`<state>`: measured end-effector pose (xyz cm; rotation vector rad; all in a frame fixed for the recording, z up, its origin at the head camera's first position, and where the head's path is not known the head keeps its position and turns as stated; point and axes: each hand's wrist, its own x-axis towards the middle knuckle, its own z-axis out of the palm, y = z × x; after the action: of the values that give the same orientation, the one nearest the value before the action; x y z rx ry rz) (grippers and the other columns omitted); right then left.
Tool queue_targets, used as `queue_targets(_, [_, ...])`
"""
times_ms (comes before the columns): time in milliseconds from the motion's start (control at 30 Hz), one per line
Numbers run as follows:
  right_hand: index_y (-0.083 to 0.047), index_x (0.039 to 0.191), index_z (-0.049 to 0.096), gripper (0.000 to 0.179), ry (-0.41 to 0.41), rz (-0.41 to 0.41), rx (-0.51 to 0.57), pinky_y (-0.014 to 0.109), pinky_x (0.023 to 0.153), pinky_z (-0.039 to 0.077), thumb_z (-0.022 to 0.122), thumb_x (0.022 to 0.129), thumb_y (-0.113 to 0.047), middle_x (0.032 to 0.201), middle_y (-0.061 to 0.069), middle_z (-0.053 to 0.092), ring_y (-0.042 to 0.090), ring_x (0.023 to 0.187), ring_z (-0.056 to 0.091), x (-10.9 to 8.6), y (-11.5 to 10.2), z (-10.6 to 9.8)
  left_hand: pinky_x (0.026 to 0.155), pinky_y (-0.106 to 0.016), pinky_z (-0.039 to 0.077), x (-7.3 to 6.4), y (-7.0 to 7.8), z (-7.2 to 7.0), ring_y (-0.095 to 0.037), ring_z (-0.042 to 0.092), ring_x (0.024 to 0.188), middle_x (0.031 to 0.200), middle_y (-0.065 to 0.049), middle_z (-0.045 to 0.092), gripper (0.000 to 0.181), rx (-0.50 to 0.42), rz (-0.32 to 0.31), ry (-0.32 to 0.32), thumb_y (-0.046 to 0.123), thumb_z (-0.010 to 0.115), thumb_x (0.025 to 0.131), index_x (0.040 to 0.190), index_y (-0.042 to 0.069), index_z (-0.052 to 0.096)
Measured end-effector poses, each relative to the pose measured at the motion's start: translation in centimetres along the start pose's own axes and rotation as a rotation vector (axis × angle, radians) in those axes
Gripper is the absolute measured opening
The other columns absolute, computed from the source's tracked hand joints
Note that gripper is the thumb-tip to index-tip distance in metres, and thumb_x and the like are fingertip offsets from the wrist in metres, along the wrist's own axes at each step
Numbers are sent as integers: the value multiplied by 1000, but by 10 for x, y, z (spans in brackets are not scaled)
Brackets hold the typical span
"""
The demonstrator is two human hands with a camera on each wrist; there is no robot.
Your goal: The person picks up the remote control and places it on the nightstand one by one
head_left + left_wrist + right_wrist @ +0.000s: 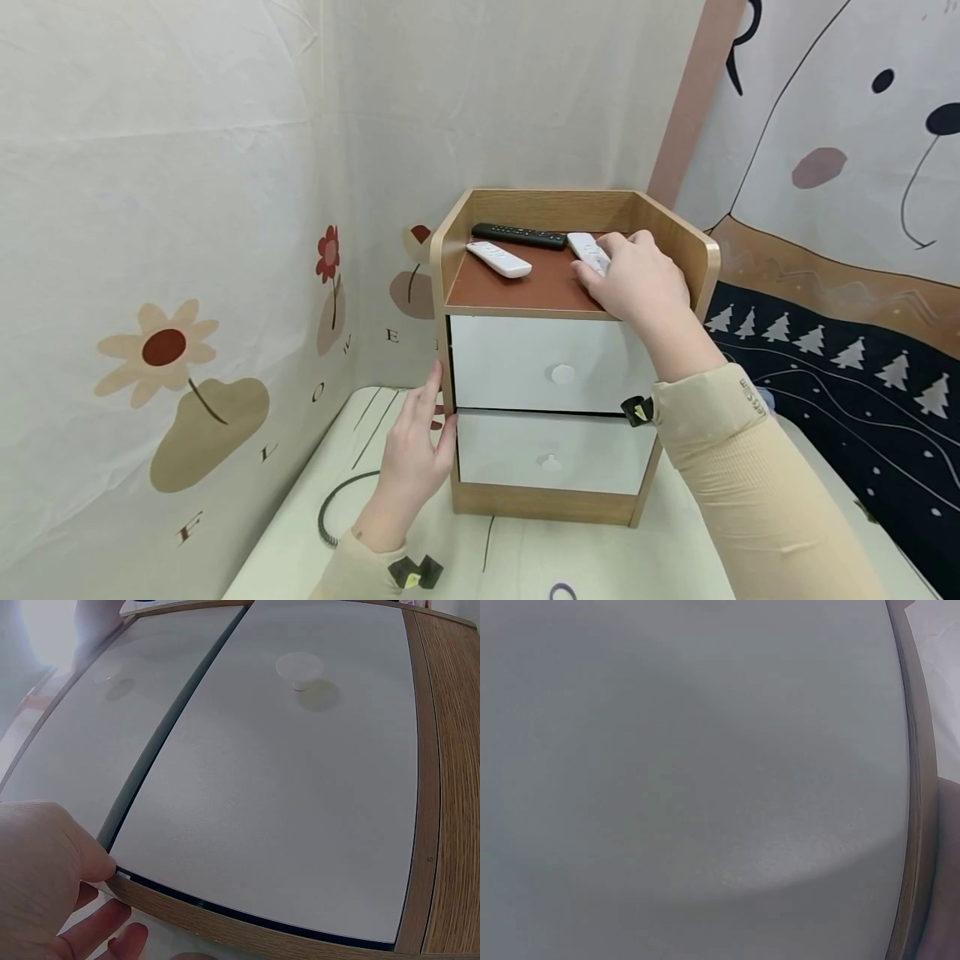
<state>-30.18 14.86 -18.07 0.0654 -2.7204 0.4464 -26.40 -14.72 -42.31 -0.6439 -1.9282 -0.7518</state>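
Note:
A small wooden cabinet (543, 504) with two white drawers stands on a pale bedsheet. My right hand (645, 279) reaches over its brown top and grips a white remote control (587, 250) between thumb and fingers. Left of that lie a second white remote control (498, 260) and, behind it, a black remote control (519, 235). My left hand (415, 454) rests against the cabinet's left side with fingers extended. In the left wrist view, its thumb (94, 862) touches the front edge near the gap between the drawers. The right wrist view shows mostly a white drawer front (705, 765).
Round knobs sit on the upper drawer (553, 350) and lower drawer (510, 450). A raised wooden rim (555, 202) borders the cabinet top. A dark coiled cord (327, 517) lies left, and a purple ring (562, 590) lies in front. Printed fabric walls (247, 167) stand close behind and left.

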Motion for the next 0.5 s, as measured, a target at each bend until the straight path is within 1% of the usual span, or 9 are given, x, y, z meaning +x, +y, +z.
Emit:
queue_targets(267, [-21, 163, 51, 66, 30, -7, 17, 65, 104, 55, 52, 108, -57, 159, 24, 47, 46, 129, 59, -7, 1, 0, 68, -30, 68, 0, -1, 1, -26, 75, 86, 120, -25, 66, 90, -1, -2, -4, -11, 75, 90, 170, 1, 36])
queue_targets(367, [-21, 160, 54, 61, 72, -13, 48, 67, 103, 56, 53, 108, -54, 157, 22, 49, 47, 128, 60, -14, 4, 0, 68, -30, 68, 0, -1, 1, -26, 75, 85, 120, -25, 66, 90, -2, -2, -3, -11, 75, 90, 170, 1, 36])
queue_targets(500, [-20, 155, 59, 55, 154, -48, 103, 68, 99, 57, 54, 108, -49, 153, 21, 53, 47, 125, 62, -24, 8, 3, 68, -31, 69, 0, -1, 1, -26, 75, 86, 121, -24, 65, 90, -2, -5, -6, -11, 75, 90, 170, 1, 36])
